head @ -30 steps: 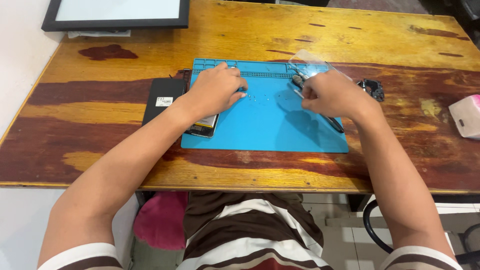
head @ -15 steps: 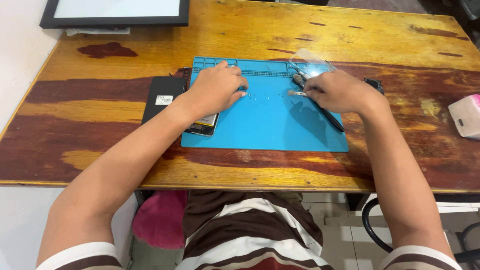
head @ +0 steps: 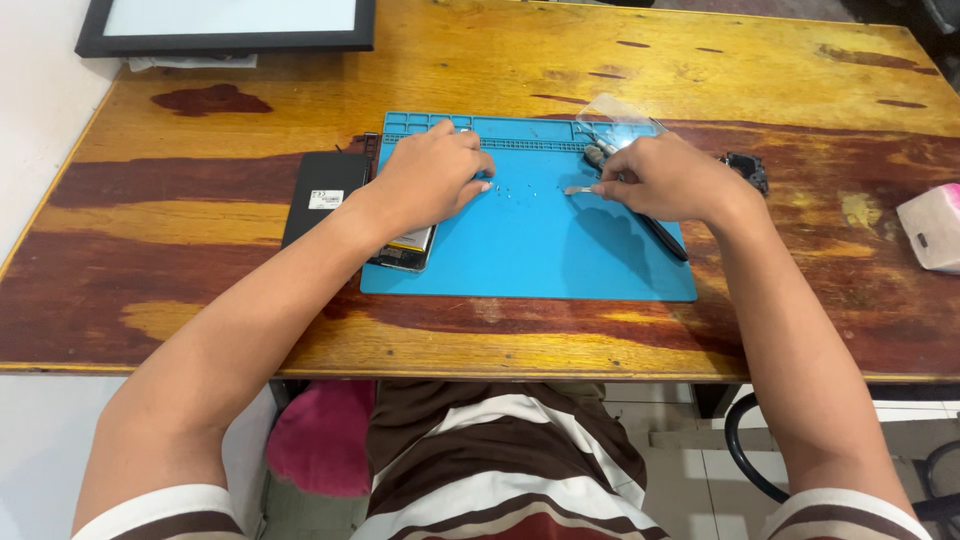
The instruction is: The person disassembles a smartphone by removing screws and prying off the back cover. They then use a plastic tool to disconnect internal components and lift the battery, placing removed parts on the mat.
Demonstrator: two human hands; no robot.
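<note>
Head view, looking down. The worn, yellow-and-red-brown wooden counter (head: 200, 290) fills the frame and carries everything. At its centre lies a flat blue rubber work mat (head: 530, 250) with a row of shallow moulded compartments (head: 520, 128) along its 12 o'clock edge; what these hold cannot be made out. A black-framed white board (head: 225, 22) sits at 11 o'clock on the counter, and a slim black rectangular case (head: 320, 195) lies at the mat's 9 o'clock edge. A pale pink box (head: 932, 226) stands at 3 o'clock, well apart.

The left hand (head: 432, 178) rests curled, knuckles up, on the mat's 10 o'clock corner, pressing on a dark phone-like device (head: 408, 250) whose lower end shows beneath the wrist, apparently to steady it. How firmly it grips cannot be told. The right hand (head: 668, 178) is closed in a pinch around a thin metal tool (head: 578, 189), tip pointing toward 9 o'clock just above the mat, probably to pick up small parts. A long black tool (head: 665, 238) lies under this hand, slanting toward 5 o'clock. A clear plastic piece (head: 615, 108) lies at 12 o'clock of the right hand, a small black component (head: 746, 170) at 3 o'clock. Tiny pale specks (head: 512, 192), perhaps screws, lie loose on the mat between the hands, within easy reach.
</note>
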